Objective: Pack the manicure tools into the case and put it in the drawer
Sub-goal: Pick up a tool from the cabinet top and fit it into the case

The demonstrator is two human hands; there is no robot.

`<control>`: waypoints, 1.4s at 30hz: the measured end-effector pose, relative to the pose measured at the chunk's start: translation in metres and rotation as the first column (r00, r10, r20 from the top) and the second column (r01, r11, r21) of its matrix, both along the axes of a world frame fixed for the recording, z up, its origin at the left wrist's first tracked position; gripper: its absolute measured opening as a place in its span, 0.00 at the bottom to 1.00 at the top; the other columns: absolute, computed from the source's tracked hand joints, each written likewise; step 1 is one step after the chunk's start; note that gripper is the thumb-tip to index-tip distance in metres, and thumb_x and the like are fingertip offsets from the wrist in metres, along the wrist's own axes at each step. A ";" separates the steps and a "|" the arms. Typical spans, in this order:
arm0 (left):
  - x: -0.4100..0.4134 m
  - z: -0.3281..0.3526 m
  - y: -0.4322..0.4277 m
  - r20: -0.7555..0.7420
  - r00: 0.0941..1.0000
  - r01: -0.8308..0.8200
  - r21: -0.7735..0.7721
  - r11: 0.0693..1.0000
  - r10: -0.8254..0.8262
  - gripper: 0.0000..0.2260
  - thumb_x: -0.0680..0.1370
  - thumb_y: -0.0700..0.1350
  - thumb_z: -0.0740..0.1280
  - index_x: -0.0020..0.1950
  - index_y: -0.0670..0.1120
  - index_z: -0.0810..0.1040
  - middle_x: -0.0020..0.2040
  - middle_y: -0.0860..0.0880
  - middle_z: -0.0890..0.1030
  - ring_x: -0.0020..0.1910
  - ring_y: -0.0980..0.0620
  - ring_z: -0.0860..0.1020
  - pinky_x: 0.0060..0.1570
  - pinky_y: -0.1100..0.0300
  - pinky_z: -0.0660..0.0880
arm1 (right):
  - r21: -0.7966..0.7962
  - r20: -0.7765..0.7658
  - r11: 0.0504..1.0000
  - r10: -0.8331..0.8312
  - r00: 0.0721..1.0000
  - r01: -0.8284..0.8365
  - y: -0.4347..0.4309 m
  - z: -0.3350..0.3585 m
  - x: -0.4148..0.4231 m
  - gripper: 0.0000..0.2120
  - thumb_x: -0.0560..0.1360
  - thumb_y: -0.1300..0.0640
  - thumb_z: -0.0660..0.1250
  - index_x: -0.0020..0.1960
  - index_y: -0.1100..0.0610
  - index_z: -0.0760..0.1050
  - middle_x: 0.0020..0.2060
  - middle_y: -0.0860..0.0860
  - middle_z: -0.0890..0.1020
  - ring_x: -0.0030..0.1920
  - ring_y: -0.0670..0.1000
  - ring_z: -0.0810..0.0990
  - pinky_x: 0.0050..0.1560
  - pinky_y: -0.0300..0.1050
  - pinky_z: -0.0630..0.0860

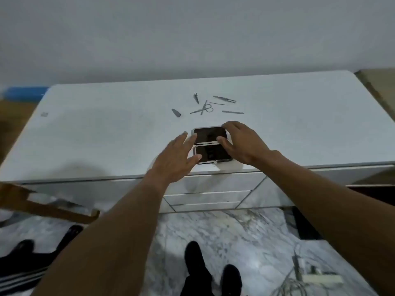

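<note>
A small case (210,144) lies open flat near the front edge of the white cabinet top (106,135), its two dark-lined halves one behind the other. My left hand (177,157) rests against its left side, fingers spread, thumb on the near half. My right hand (241,142) touches its right side, thumb on the far half. Behind the case lie loose metal tools: small scissors (205,108), tweezers (224,99), a flat file (233,112), a thin pick (218,103), a pointed tool (196,97) and a short blade-like piece (176,112).
Closed white drawers (205,196) sit in the cabinet front below the case. A wooden piece (42,204) juts out at the lower left. A power strip with cables (316,278) lies on the marble floor. My feet (211,272) stand before the cabinet.
</note>
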State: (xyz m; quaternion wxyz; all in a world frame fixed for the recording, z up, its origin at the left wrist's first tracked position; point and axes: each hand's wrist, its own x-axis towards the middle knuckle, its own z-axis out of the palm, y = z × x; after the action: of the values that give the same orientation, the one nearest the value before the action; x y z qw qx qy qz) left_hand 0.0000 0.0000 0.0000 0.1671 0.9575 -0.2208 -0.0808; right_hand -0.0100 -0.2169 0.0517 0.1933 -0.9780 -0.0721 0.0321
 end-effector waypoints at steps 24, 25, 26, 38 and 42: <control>0.027 -0.030 0.011 0.214 0.974 0.094 -0.068 0.993 -0.078 0.30 0.79 0.66 0.56 0.73 0.47 0.70 0.70 0.41 0.72 0.69 0.42 0.69 0.68 0.46 0.68 | -0.038 -0.114 0.991 0.127 0.985 -0.132 0.094 -0.007 0.137 0.20 0.80 0.49 0.60 0.67 0.59 0.71 0.63 0.57 0.76 0.64 0.58 0.74 0.61 0.51 0.71; 0.027 -0.029 0.011 0.224 0.971 0.103 -0.065 0.993 -0.086 0.30 0.79 0.65 0.56 0.74 0.47 0.70 0.70 0.41 0.72 0.69 0.42 0.69 0.68 0.46 0.68 | -0.040 -0.134 0.989 0.133 0.982 -0.140 0.096 -0.009 0.143 0.20 0.80 0.49 0.60 0.67 0.59 0.71 0.63 0.57 0.77 0.63 0.58 0.74 0.61 0.51 0.71; 0.027 -0.029 0.011 0.226 0.970 0.109 -0.065 0.992 -0.092 0.30 0.80 0.65 0.56 0.74 0.47 0.70 0.71 0.41 0.72 0.70 0.42 0.69 0.69 0.46 0.68 | -0.040 -0.157 0.988 0.139 0.978 -0.147 0.098 -0.010 0.147 0.20 0.79 0.49 0.61 0.66 0.59 0.72 0.62 0.57 0.77 0.63 0.58 0.75 0.60 0.50 0.71; 0.028 -0.033 0.010 0.216 0.974 0.086 -0.047 0.995 -0.074 0.30 0.79 0.66 0.55 0.75 0.50 0.66 0.76 0.44 0.67 0.74 0.45 0.64 0.74 0.49 0.61 | 0.003 -0.202 0.987 0.155 0.967 -0.158 0.099 -0.021 0.180 0.14 0.75 0.52 0.68 0.54 0.62 0.79 0.51 0.57 0.83 0.53 0.57 0.79 0.52 0.47 0.74; 0.029 -0.034 0.010 0.212 0.975 0.086 -0.060 0.994 -0.071 0.30 0.79 0.66 0.56 0.75 0.50 0.67 0.76 0.44 0.66 0.74 0.45 0.64 0.73 0.48 0.62 | 0.005 -0.181 0.989 0.145 0.973 -0.146 0.100 -0.025 0.184 0.10 0.76 0.55 0.65 0.48 0.61 0.79 0.48 0.56 0.83 0.51 0.57 0.79 0.45 0.43 0.68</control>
State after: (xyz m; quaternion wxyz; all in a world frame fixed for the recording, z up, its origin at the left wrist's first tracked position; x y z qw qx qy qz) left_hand 0.0288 0.0102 -0.0337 0.1727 0.9448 -0.2775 0.0215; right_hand 0.1740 -0.1174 0.0271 0.1922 -0.9639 -0.1256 0.1351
